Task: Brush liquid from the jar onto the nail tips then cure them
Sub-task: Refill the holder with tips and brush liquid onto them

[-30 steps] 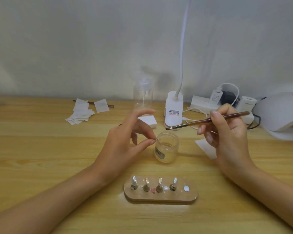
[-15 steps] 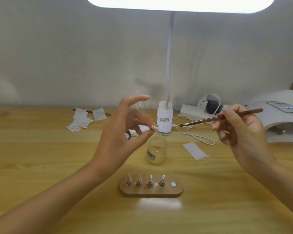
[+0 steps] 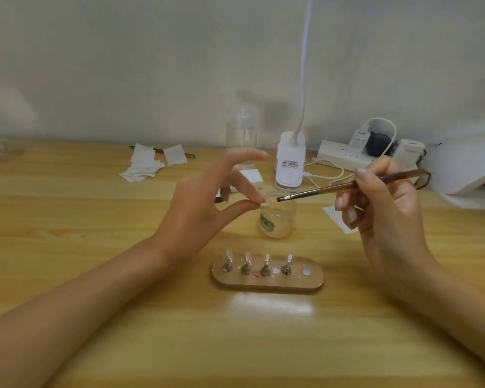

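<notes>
While pinched between thumb and a fingertip of the left hand [image 3: 205,203], sits raised off the surface [image 3: 95,219], overlapping the left rim of the jar [image 3: 277,219] in the head view. Talking about the one loose nail tip [image 3: 264,205] here. Got the index finger stretched out above the pinch. Over in the right hand [image 3: 381,203], gripping the brush [image 3: 333,188] pencil-style, fingers curled round the handle, with the bristle end pointed left and up at the jar mouth, just beside the nail tip but apart from it. Jar upright, open-topped, label on the side. Closer in, a wooden holder [image 3: 314,281] lying flat with four more tips [image 3: 266,259] standing on little pegs in a row and one bare round spot at its right end. Behind the jar, a white lamp base [image 3: 289,163] with its neck going up out of view, a clear bottle [image 3: 241,135] left of that, a power strip [image 3: 342,156] with plugs in it. Far right, a white curing lamp [image 3: 465,169]. Back left, a scatter of white wipes [image 3: 143,166]; one more white pad [image 3: 336,219] partly hidden behind the right hand.
</notes>
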{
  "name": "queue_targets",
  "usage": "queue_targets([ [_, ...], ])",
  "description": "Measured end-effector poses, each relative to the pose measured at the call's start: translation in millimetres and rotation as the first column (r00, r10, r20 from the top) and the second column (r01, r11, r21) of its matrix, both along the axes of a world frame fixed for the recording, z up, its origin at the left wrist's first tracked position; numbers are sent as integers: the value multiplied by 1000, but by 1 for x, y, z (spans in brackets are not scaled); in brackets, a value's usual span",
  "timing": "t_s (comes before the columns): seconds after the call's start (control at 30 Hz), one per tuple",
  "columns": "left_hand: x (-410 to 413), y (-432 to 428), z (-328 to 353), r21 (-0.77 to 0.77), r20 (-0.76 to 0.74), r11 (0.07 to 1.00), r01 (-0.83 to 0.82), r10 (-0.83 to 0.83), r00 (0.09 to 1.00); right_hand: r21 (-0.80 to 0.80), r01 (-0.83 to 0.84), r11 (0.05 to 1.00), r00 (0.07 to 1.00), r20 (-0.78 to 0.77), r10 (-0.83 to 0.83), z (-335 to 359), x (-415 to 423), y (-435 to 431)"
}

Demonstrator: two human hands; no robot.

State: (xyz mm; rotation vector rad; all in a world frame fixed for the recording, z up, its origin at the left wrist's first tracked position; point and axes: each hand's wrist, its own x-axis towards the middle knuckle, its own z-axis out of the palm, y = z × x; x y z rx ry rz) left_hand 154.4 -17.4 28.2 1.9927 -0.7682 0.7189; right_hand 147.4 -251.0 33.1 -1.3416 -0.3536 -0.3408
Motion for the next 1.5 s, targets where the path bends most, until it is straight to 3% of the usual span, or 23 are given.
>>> queue_targets([
  [0.37, 4, 2, -7, 75, 29, 997, 13, -15, 999, -85, -18, 996, 1000, -26, 15, -14, 4, 7],
  [0.8, 4, 3, -8, 76, 33, 997, 16, -19, 999, -52, 38, 998, 998, -45, -41, -15, 6, 3],
  [1.1, 7, 5, -10, -313, -220, 932, 184, -260, 940, 82, -45, 996, 998, -40, 49, -12, 3, 4],
  [1.5, 6, 2, -11, -214, -209, 961, 175, -221, 953, 16, -65, 998, 997, -40, 66, -12, 3, 7],
])
